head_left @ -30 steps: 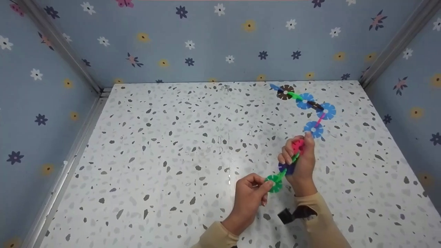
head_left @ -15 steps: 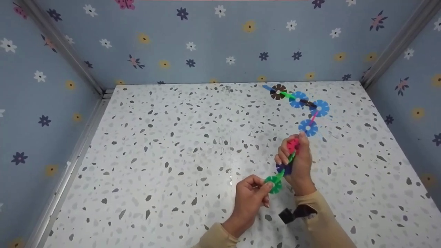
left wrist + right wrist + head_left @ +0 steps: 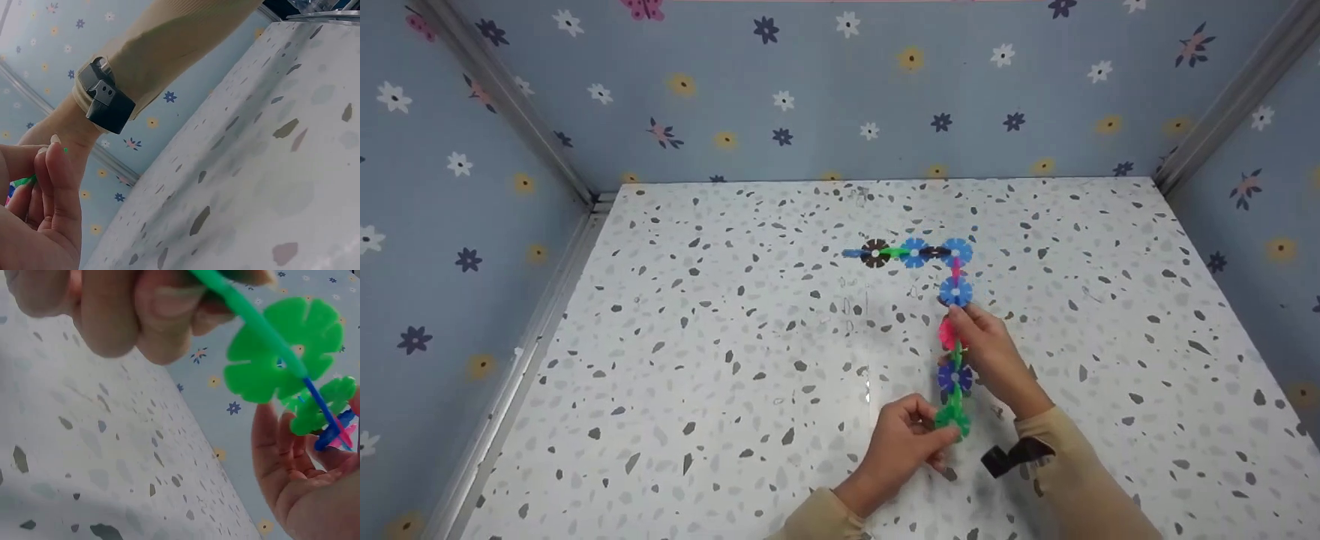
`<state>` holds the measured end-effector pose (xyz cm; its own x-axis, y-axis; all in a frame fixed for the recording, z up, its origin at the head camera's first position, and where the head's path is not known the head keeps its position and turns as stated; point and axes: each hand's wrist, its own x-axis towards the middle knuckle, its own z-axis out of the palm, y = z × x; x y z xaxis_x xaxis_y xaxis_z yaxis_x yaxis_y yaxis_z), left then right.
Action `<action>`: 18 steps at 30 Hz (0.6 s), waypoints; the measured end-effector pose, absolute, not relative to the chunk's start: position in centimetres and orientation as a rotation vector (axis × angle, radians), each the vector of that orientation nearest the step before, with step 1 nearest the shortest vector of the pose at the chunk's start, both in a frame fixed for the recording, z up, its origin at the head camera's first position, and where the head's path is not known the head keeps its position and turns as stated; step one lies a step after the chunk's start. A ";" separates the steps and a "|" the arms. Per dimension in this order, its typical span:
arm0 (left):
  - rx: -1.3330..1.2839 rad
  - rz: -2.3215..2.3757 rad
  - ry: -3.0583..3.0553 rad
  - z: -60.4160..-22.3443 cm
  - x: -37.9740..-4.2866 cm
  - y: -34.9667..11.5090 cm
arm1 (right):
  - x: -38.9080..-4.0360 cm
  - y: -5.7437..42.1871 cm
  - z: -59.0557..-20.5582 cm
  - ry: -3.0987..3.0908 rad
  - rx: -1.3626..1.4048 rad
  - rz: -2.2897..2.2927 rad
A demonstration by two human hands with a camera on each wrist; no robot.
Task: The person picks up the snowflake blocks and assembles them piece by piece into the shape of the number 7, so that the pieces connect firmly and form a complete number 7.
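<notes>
A chain of notched plastic snowflake discs point(image 3: 956, 291) is raised off the table, bent into a corner. Its upper arm runs left through blue, green and brown discs; the lower arm drops through pink and purple ones to a green disc point(image 3: 952, 424). My left hand point(image 3: 901, 435) pinches that green end disc between thumb and fingers. Higher up, my right hand point(image 3: 994, 356) grips the chain by the pink disc point(image 3: 949, 332), thumb below the lower blue disc. The right wrist view shows a large green disc point(image 3: 315, 326) close up. Fingers hide most of the chain in the left wrist view.
A white speckled table point(image 3: 697, 337) spreads beneath both hands. Blue flower-patterned panels point(image 3: 810, 82) with metal corner frames enclose its back and sides. A black wrist camera point(image 3: 997, 461) sticks out from the right sleeve.
The chain's far part has swung left and down, from a slant to a squared corner. The right hand has turned and shifted left, uncovering the purple disc; the left hand still pinches the green end.
</notes>
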<state>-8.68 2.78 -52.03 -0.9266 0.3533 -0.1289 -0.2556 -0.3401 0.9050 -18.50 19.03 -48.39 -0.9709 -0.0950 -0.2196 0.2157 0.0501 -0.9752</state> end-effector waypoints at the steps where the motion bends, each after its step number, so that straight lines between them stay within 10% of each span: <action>1: 0.108 2.296 1.531 -52.3 -8.7 2.8 | -18.7 19.2 -48.7 2.139 0.115 -1.927; 18: -0.062 2.001 1.665 -54.4 -9.8 1.3 | -20.6 19.4 -52.5 2.205 0.222 -1.514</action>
